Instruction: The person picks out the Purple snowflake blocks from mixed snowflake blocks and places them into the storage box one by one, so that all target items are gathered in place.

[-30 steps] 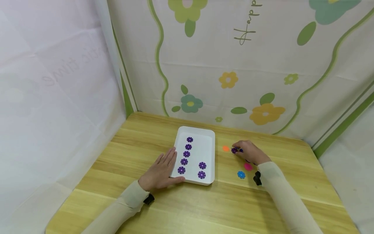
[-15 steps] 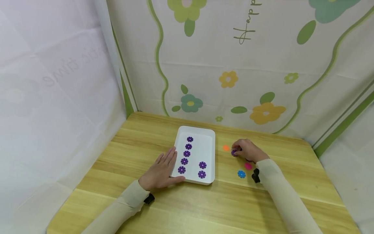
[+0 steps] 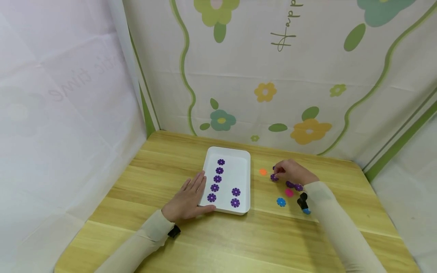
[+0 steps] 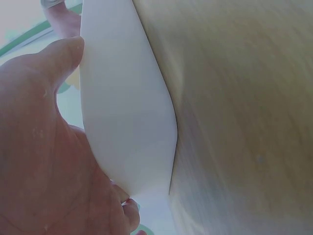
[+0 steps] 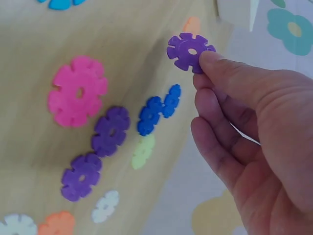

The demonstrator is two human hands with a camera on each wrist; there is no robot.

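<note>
Between thumb and index finger, my right hand [image 3: 293, 172] pinches a purple notched snowflake disc [image 5: 183, 53], held above the table right of the white tray [image 3: 243, 165]. My left hand [image 3: 186, 201] rests against the tray's near left corner, fingers straight along the left rim and thumb along the front. Several purple snowflake discs [image 3: 217, 179] lie in a column on the tray's left side, and two purple discs [image 3: 236, 192] sit at its near right. Two more purple discs [image 5: 111, 131] lie on the table beneath the right hand.
Around the right hand lie a pink disc [image 5: 78, 92], blue discs [image 5: 149, 116], a pale green disc [image 5: 143, 152], white discs [image 5: 105, 206] and orange ones [image 3: 263, 172]. A light blue disc [image 3: 281, 202] is nearer the front. A flower-printed cloth [image 3: 239, 94] hangs behind the wooden table.
My right hand has drawn a purple disc up in a pinch and shifted slightly, uncovering purple discs on the table under it. The left hand and tray stay put.
</note>
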